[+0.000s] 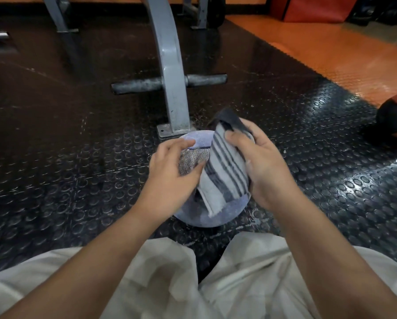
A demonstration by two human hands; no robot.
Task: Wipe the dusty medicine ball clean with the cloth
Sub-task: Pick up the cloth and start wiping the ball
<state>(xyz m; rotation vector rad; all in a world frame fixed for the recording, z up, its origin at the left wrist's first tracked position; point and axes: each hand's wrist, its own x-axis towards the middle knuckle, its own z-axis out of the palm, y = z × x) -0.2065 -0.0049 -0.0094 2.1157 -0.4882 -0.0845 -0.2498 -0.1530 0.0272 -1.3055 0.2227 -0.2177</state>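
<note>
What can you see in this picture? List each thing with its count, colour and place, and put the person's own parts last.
medicine ball: one, dusty pale purple, on the floor before the knees
cloth: one, pale grey with dark stripes, draped over the medicine ball
second ball: one, red and black, on the floor at the right edge
metal frame: one, grey, upright behind the medicine ball, with a crossbar
rubber mat: one, black and studded, under everything near
orange floor: one strip, upper right
trousers: one pair, pale, bottom
left hand: one, rests on the medicine ball's left side
right hand: one, grips the cloth
</note>
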